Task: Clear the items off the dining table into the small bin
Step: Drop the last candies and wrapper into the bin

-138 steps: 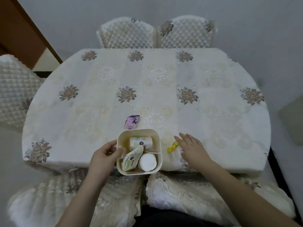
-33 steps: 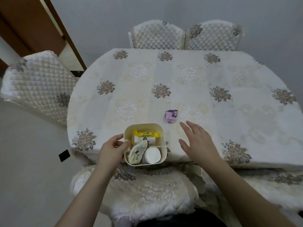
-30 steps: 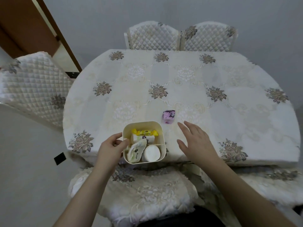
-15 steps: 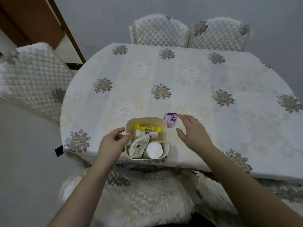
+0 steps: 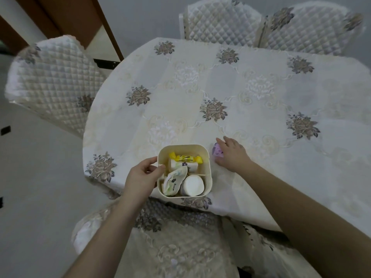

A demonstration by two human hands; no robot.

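Observation:
A small cream bin (image 5: 208, 173) stands at the near edge of the dining table (image 5: 261, 101). My left hand (image 5: 142, 176) grips its left rim. Inside lie a yellow wrapped candy (image 5: 185, 158), a white tube, a flowered sachet (image 5: 173, 182) and a white round jar lid (image 5: 193, 185). Just right of the bin a small purple packet (image 5: 217, 153) rests on the cloth. My right hand (image 5: 232, 155) is curled around the packet, fingers touching its far and right sides; the packet still sits on the table.
A floral cream tablecloth covers the table. Quilted chairs stand at the left (image 5: 54, 81) and at the far side (image 5: 218, 19). A cushioned seat (image 5: 176, 243) lies under my arms. A brown door frame (image 5: 60, 19) stands at the back left.
My right hand has moved forward and left from the open cloth onto the purple packet and closed around it. The left hand kept hold of the bin's rim.

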